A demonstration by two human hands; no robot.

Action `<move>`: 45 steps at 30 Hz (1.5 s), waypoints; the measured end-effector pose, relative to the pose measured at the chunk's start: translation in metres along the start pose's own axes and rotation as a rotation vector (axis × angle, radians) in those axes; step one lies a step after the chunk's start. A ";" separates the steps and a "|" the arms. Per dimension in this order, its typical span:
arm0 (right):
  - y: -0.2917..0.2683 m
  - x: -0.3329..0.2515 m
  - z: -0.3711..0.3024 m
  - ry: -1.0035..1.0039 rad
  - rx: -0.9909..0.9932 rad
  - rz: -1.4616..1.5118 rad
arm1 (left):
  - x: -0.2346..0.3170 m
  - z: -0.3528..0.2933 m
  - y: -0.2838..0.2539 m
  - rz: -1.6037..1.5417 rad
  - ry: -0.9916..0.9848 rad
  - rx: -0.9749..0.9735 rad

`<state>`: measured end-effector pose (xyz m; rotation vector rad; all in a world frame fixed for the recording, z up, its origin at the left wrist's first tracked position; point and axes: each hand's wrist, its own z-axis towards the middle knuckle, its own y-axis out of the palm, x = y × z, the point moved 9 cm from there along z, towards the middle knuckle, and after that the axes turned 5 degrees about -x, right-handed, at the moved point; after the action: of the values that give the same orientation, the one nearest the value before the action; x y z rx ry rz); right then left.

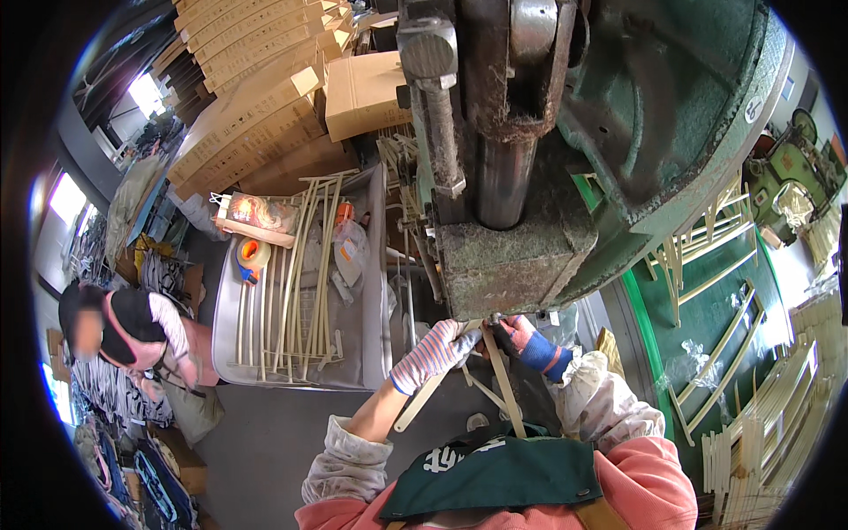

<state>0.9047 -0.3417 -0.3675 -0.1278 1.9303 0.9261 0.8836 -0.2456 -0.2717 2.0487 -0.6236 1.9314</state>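
Observation:
Under the head of a green press (517, 265), both my hands work close together. My left hand (439, 351), in a striped glove, is closed around the upper ends of cream flat bars (419, 405). My right hand (533, 347), in a blue and red glove, is closed at the top of another cream flat bar (503, 380), beside the press's lower tip. The bars hang down toward my green apron (495, 477) and splay apart; a hole shows near one end. My fingertips and the spot where the bars meet are partly hidden.
At left stands a grey bin (362, 362) with cream bars, a tape dispenser (253, 258) and plastic bags. Cardboard boxes (256, 115) are stacked behind it. A co-worker (132, 336) is at far left. A green table (707, 300) at right carries cream frames; more bars (768, 433) are piled nearby.

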 end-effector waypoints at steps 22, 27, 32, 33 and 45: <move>-0.010 0.017 -0.089 0.231 0.049 -0.427 | -0.077 -0.091 0.038 -0.493 -0.308 0.093; -0.027 -0.030 -0.093 0.234 0.181 -0.512 | -0.049 -0.096 0.005 -0.384 -0.334 0.060; -0.022 -0.036 -0.097 0.282 0.000 -0.578 | -0.042 -0.096 0.001 -0.358 -0.369 0.004; -0.023 -0.036 -0.097 0.282 0.005 -0.561 | -0.042 -0.096 0.003 -0.394 -0.353 -0.002; -0.028 -0.043 -0.094 0.258 0.030 -0.616 | -0.047 -0.093 0.005 -0.297 -0.351 -0.016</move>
<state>0.8729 -0.4349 -0.3242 -0.8079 1.9565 0.4796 0.7979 -0.2001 -0.3113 2.3375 -0.3729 1.4143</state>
